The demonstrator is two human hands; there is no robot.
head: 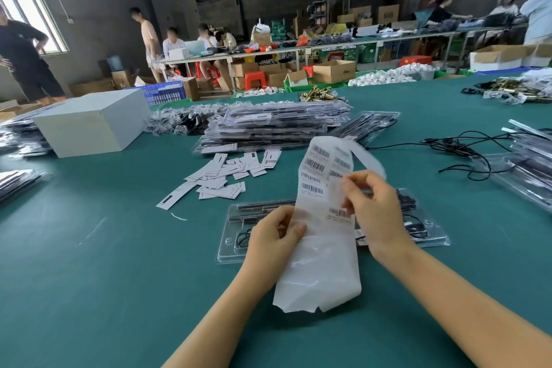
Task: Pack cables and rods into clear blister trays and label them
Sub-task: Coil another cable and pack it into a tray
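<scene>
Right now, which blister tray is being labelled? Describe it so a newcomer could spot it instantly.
On the green table, look nearest the camera, just behind the label sheet that the left hand and right hand hold. The clear blister tray lies there flat and alone, holding black rods and cable. The tall stack of trays sits farther back.

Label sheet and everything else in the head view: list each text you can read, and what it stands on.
None can be read.
Label sheet, held by both hands: barcodes with print below, too blurred.
Paper cards on the green table: black marks, too small.
Cardboard box at the back: a dark mark, too small.
</scene>
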